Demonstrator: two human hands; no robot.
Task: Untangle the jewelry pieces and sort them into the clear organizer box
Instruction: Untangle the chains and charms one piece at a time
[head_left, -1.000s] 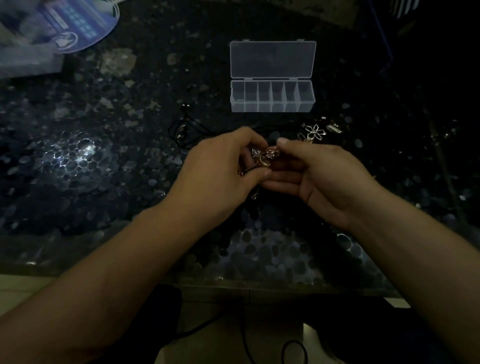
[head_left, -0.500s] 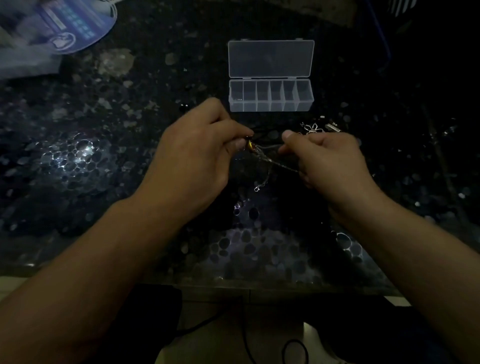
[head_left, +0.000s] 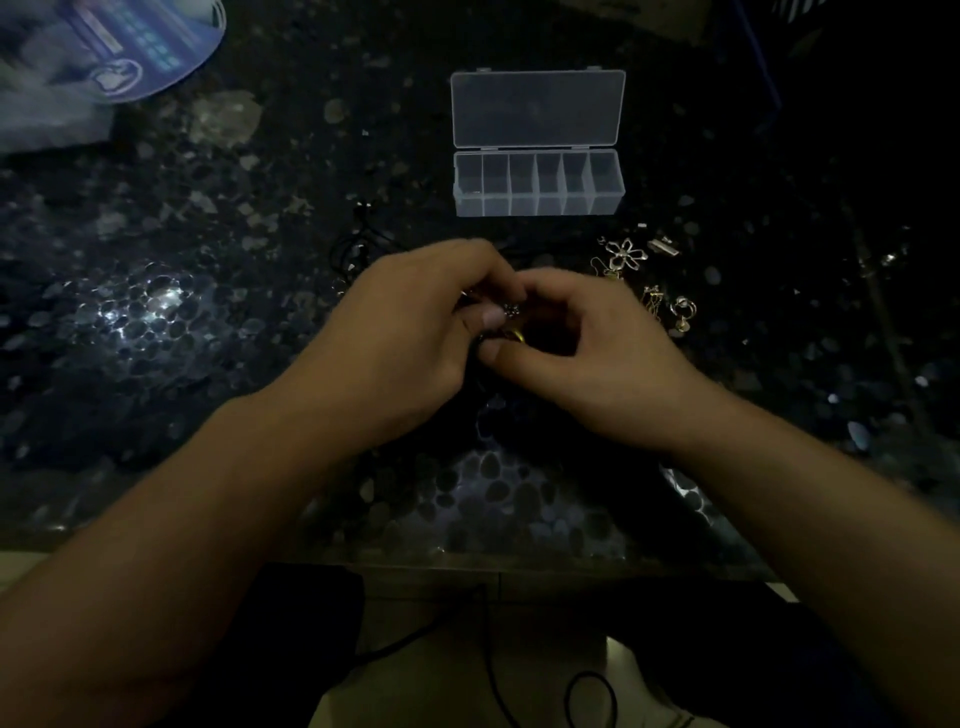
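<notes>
Near the tabletop (head_left: 156, 332) centre, the left hand (head_left: 415, 332) and right hand (head_left: 587, 353), drawn apart half a second earlier with a chain stretched between them, had been brought together again, both pinching the tangle (head_left: 511, 322). Untangling was judged unfinished; the box (head_left: 537, 183) beyond lay open, apparently unfilled.

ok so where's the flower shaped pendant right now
In the head view the flower pendant lies on the dark table, right of centre, just below the right end of the clear organizer box and beyond the right hand.
</notes>
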